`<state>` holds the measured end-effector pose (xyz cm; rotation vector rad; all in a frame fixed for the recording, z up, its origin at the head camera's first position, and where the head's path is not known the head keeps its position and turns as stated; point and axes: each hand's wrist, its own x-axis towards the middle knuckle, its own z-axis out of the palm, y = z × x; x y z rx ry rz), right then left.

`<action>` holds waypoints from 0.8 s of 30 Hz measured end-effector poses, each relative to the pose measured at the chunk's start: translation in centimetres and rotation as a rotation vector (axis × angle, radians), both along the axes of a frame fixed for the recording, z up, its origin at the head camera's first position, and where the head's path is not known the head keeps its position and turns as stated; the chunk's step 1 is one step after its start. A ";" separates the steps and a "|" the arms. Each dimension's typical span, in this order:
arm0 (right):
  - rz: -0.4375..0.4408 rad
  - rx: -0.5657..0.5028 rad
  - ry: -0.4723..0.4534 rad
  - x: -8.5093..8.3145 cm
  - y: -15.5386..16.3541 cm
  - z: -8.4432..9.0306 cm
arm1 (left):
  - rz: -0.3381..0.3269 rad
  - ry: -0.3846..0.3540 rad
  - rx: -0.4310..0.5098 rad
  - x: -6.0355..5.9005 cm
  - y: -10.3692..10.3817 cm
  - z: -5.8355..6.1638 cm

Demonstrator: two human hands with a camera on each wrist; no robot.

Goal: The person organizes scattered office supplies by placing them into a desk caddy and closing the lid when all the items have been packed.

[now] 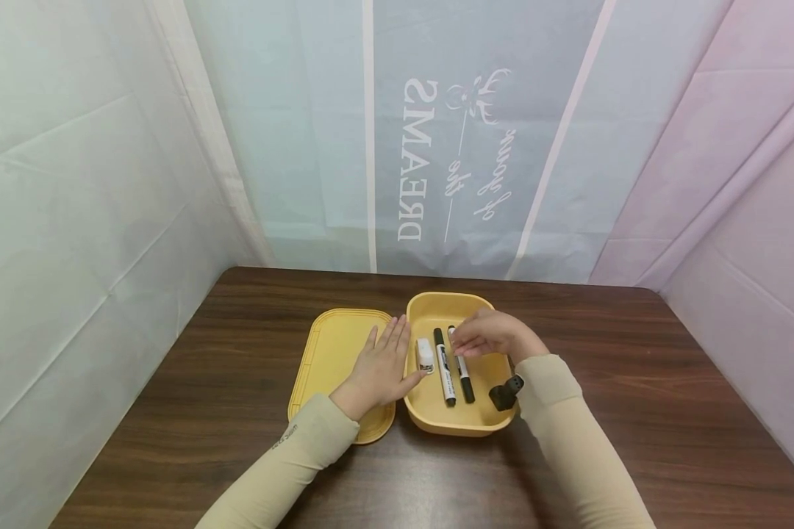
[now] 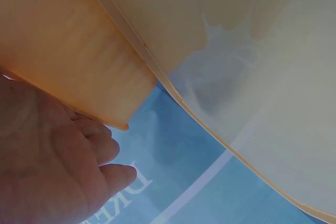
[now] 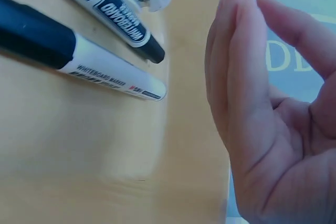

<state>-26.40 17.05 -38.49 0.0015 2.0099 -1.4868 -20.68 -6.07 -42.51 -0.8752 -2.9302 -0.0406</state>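
Observation:
An open yellow box (image 1: 437, 422) stands on a dark wooden table (image 1: 238, 397), with its yellow lid (image 1: 324, 353) lying flat to the left. On the box floor lie two whiteboard markers, one (image 1: 444, 371) beside the other (image 1: 464, 376), and a small white object (image 1: 425, 354). My left hand (image 1: 384, 360) rests flat on the lid, its thumb against the box wall. My right hand (image 1: 468, 339) hovers over the far ends of the markers. The right wrist view shows its fingers (image 3: 231, 66) straight, just clear of the markers (image 3: 107, 74) and holding nothing.
Pale cloth walls close in the table at the back and on both sides. A black wrist camera (image 1: 506, 393) sits at the box's right front corner. The left wrist view shows only my palm (image 2: 52, 166) and yellow plastic (image 2: 68, 51).

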 end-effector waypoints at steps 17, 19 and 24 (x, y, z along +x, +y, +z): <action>-0.042 -0.152 -0.021 0.2 2.6 1.2 | -0.015 -0.019 -0.007 -0.1 0.1 0.2; -0.054 -0.152 -0.020 0.2 3.1 1.4 | -0.017 -0.018 -0.004 -0.2 0.1 0.2; -0.048 -0.122 -0.014 0.2 3.8 1.8 | -0.017 -0.014 -0.012 -0.3 0.0 0.3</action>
